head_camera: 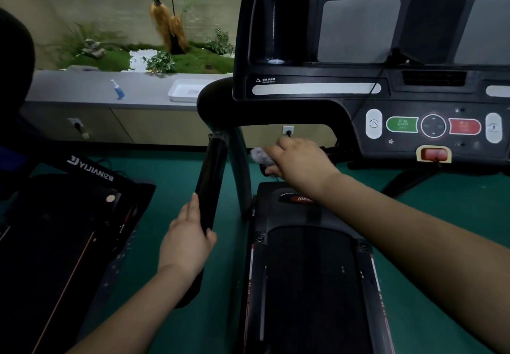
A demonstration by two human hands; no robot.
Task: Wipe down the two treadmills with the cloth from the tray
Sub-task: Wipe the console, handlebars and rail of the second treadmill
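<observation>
I stand on the large black treadmill, its console filling the upper right. My right hand grips a grey cloth and holds it against a dark bar just below the console's left side. My left hand holds the treadmill's black left handrail, thumb on one side and fingers along the other. A second, smaller black treadmill with white lettering lies on the floor to the left. The white tray sits on the grey counter behind the handrail.
A blue spray bottle stands on the grey counter left of the tray. Behind the counter is a planter with moss and plants. Green floor runs between the two treadmills. Wall sockets with plugs sit low on the cabinet front.
</observation>
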